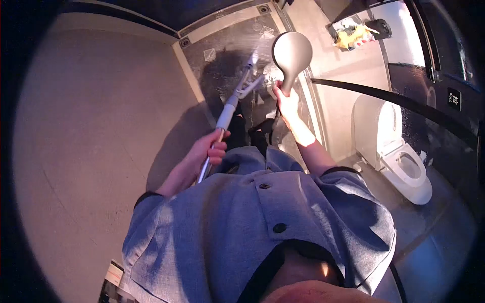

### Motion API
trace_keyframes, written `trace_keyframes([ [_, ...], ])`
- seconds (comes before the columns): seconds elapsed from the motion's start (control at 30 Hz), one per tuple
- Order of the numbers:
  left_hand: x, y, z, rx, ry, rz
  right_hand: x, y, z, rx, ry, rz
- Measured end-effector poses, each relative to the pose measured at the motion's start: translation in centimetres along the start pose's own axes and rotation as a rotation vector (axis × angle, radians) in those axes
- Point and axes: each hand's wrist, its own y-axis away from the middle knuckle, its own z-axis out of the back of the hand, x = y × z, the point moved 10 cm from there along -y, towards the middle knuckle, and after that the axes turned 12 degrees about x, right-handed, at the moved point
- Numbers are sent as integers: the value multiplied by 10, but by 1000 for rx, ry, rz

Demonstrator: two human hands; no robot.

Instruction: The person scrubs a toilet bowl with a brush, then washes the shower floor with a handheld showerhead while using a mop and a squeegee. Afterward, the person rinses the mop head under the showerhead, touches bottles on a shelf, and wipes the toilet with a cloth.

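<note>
My left hand (212, 147) is closed round the metal pole of a mop-like tool (227, 113). The pole runs up to a white forked joint; the tool's far end is hard to make out against the wet floor. In my right hand (289, 103) is the handle of a grey shower head (293, 53), its round smooth back facing me. Fine streaks of water leave its left side toward the wet dark floor (214, 65). A dark hose hangs below my right hand.
A white toilet (404, 166) with its lid up stands at the right. A dark curved bar (374, 91) crosses between it and the shower floor. Farther back lies a crumpled yellow and white item (353, 36). Drains (185, 43) sit in the floor's corners. A plain wall (96, 126) rises at the left.
</note>
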Motion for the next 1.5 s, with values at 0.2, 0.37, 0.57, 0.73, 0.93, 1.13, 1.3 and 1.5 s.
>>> trace_keyframes([
  [0.2, 62, 21, -38, 256, 331, 79, -71, -49, -9, 104, -68, -89],
  [0.37, 70, 5, -58, 451, 498, 120, -28, -25, 25, 287, -341, -194],
  [0.57, 66, -25, -56, 433, 500, 114, 22, 42, 61, 233, -163, -332],
  [0.73, 57, -52, -53, 362, 366, 107, 56, 66, 56, 13, -67, -251],
  [0.93, 46, -67, -48, 257, 188, 89, 14, 67, 45, 59, 13, -387],
  [1.13, 41, -70, -51, 254, 164, 103, 40, 70, 23, 84, -83, -320],
  [1.3, 38, -68, -54, 234, 180, 132, 54, 71, 26, -50, 107, -151],
  [1.5, 35, -75, -47, 197, 129, 136, 66, 75, 10, -19, -19, -101],
])
